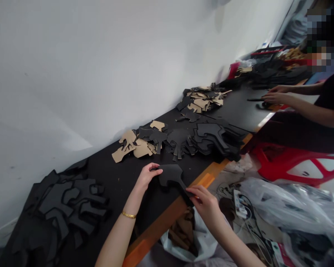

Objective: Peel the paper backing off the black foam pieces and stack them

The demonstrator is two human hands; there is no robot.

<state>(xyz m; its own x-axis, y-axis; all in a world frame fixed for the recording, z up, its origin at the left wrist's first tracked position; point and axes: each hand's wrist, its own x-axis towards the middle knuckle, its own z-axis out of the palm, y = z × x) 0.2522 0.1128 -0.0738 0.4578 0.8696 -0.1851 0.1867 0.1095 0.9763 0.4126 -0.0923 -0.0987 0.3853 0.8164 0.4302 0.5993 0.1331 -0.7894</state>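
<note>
So the left hand (149, 175), reaching forward, pinches the wide end of a flat, matte-black, angular cutout (171, 173), fingers nearly together, while the right hand (206, 201) likewise pinches its narrow tail.

Pale wall (100, 66) is rising at left. Red plastic chair (269, 166) is standing at right; clear plastic bag (292, 198) is bulging nearby, white power strip (239, 204) lying beside it.

The left hand (146, 176) and right hand (207, 202) are viewed closely from the head, forward and down over the worktop (115, 194).
</note>
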